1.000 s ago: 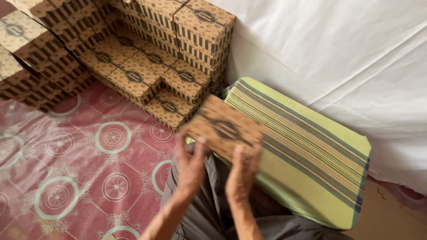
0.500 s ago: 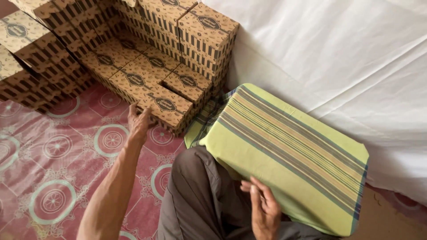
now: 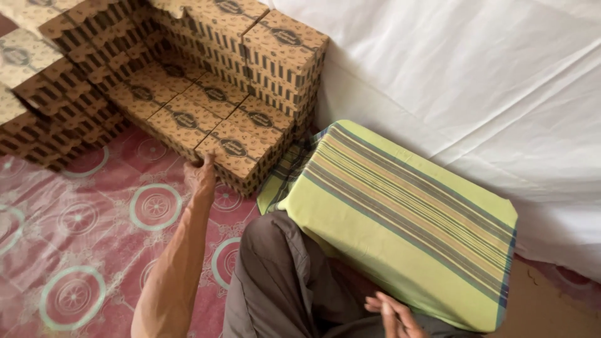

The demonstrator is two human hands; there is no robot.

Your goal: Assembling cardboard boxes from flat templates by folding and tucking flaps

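My left hand reaches out over the floor mat and touches the near corner of a brown patterned cardboard box, the closest one in a low row of like boxes. Nothing is held in it. My right hand rests by my knee at the bottom edge, fingers loosely apart and empty, beside a green striped cloth-covered cushion. My knee in grey-brown trousers lies between the two hands.
Several more patterned boxes are stacked in higher tiers at the back and at the left. A red plastic floor mat with round motifs covers the floor. A white sheet hangs at the right.
One second ago both hands held a patterned box over the cushion. The box now sits in the low row, my left hand has stayed at it, and my right hand has dropped to my knee.
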